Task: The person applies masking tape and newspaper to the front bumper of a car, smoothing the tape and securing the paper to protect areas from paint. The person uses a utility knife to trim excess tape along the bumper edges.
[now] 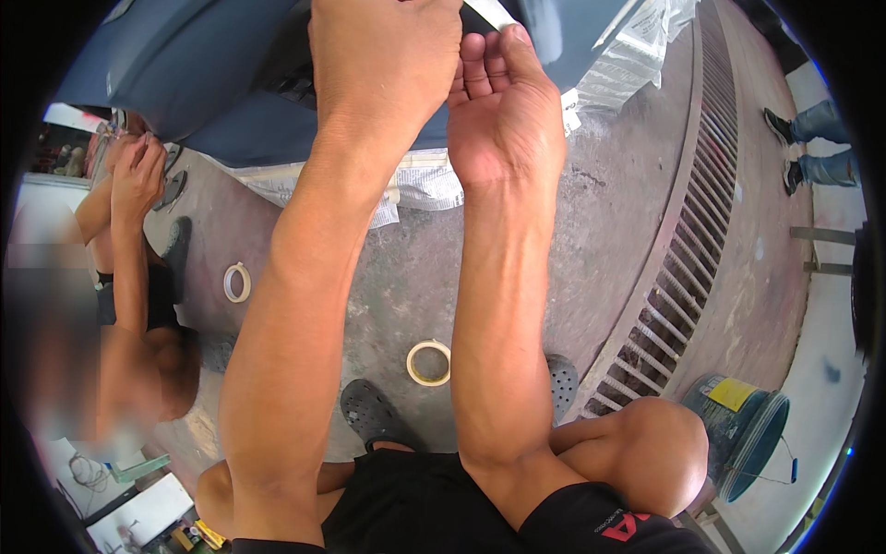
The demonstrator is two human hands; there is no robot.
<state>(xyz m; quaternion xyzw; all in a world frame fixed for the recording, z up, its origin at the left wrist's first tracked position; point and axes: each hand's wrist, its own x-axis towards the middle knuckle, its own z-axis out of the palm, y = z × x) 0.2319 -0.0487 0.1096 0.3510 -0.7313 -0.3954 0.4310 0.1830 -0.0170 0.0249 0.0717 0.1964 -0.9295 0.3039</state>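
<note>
In front of me, at the top edge, is a blue-grey body panel (231, 111), seemingly of a vehicle, with newspaper (429, 185) along its lower edge. My left hand (388, 65) is closed against the panel, back toward me; its fingertips are hidden or cut off. Beside it, my right hand (508, 120) turns its palm toward me, fingers curled. Its thumb presses at the end of a white strip, seemingly masking tape (491, 11), which runs up out of view between my hands.
Two rolls of masking tape (430, 363) (237, 283) lie on the concrete floor. A floor grating (678, 295) curves along the right. Beyond it are a dark bucket (738, 434) and a standing person's legs (821, 143). At left, another person's hands (138, 171) are near the panel.
</note>
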